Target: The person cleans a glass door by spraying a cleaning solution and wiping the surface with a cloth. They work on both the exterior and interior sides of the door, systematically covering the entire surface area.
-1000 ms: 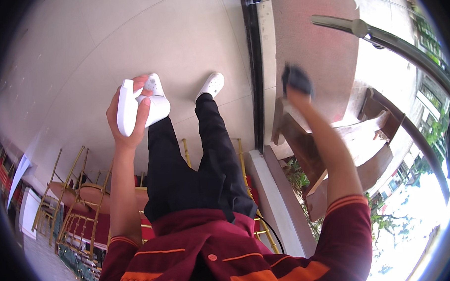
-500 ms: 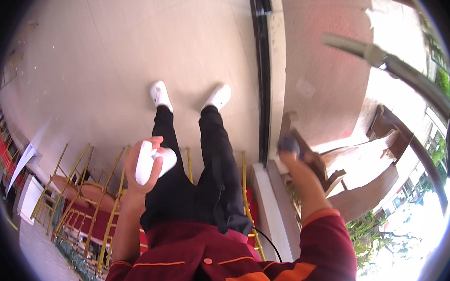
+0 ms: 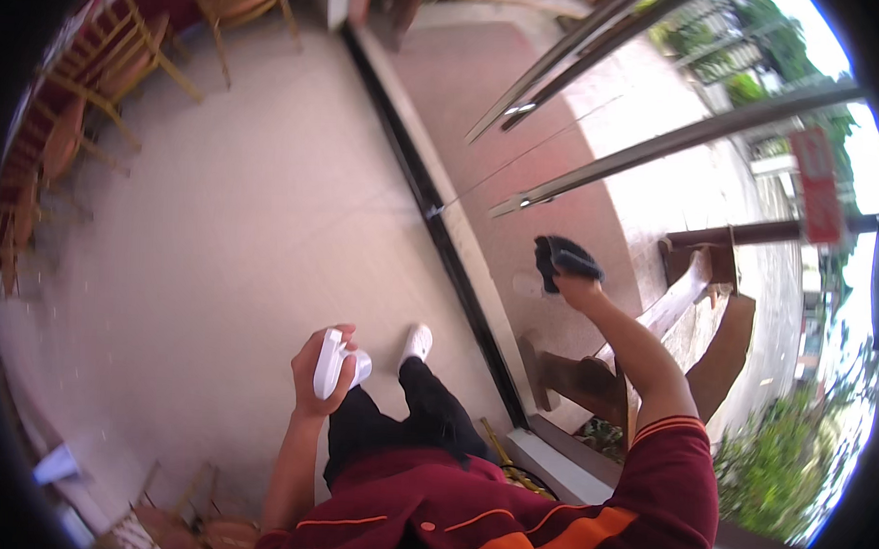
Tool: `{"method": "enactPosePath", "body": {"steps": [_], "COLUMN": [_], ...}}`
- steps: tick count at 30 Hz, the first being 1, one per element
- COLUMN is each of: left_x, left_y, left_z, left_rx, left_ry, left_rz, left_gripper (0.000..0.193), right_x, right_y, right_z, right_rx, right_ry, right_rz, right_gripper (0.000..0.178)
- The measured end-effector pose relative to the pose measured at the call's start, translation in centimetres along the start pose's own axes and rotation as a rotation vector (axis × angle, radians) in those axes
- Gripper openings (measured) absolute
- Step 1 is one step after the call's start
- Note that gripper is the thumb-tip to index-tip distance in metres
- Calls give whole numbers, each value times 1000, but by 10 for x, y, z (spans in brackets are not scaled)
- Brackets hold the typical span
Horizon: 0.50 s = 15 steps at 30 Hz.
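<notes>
- Two bare hands in the head view, the person's own, both raised and well apart from each other.
- Left hand (image 3: 308,372): fingers curled, partly closed around a white plastic item (image 3: 330,363); thumb on the side nearer the body. Exact kind of item unclear.
- White plastic item: in the left hand's grip, poking out past the fingers to the right, above the trousers (image 3: 435,405).
- Right hand (image 3: 582,291): arm stretched out to the right, closed on a dark cloth (image 3: 568,260). Finger positions mostly hidden by the cloth.
- Dark cloth: bunched in the right hand, spreading beyond it to the upper left. Can't tell if it touches any surface.
- White shoe (image 3: 417,342): right of the left hand, on the pale floor (image 3: 219,218).
- Black strip (image 3: 459,270): runs slantwise along the floor between the two hands.
- Metal bar (image 3: 657,155): above the right hand, slanting to the upper right; more bars above that one.
- Wooden bench (image 3: 725,352): right of and below the right hand, partly behind the forearm.
- Red sign (image 3: 816,186): farther off, upper right of the right hand.
- Greenery (image 3: 771,470): lower right of the right hand.
- Chairs (image 3: 238,4): well above and left of the left hand; some below it too, dim.
- Maroon shirt (image 3: 441,502), orange trim: below both hands.
</notes>
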<state>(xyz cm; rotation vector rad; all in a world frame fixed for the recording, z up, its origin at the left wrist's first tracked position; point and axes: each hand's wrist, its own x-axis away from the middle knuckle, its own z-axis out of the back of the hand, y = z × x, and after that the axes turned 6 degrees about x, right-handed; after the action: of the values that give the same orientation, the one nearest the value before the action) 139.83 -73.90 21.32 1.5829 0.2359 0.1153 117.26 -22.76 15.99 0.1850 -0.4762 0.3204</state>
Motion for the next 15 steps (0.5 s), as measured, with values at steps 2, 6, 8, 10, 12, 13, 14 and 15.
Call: {"method": "enactPosePath", "body": {"steps": [2, 6, 8, 10, 12, 13, 14, 15], "left_x": [-13, -15, -17, -11, -23, -31, -41, -55], "left_y": [41, 100, 114, 119, 118, 119, 119, 123], "left_z": [31, 86, 114, 135, 139, 137, 130, 121], "left_rx": [54, -87, -94, -77, -82, -62, -17, 23], "left_ry": [-55, -148, -114, -72, -68, -71, -76, -134], "left_rz": [-69, -228, -245, -235, -219, -203, -182, -162], "left_gripper": [28, 28, 27, 26, 25, 25, 25, 26], "right_x": [11, 113, 182, 254, 311, 333, 349, 365], "right_y": [-1, 30, 46, 56, 60, 60, 57, 54], "right_z": [102, 298, 357, 375, 365, 352, 332, 309], "right_rx": [155, 363, 382, 438, 472, 523, 466, 384], "right_ry": [407, 839, 1027, 1170, 1359, 1439, 1541, 1581], "right_rz": [29, 26, 14, -98, -309, -433, -536, -664], "right_gripper": [41, 47, 55, 64, 70, 71, 70, 66]}}
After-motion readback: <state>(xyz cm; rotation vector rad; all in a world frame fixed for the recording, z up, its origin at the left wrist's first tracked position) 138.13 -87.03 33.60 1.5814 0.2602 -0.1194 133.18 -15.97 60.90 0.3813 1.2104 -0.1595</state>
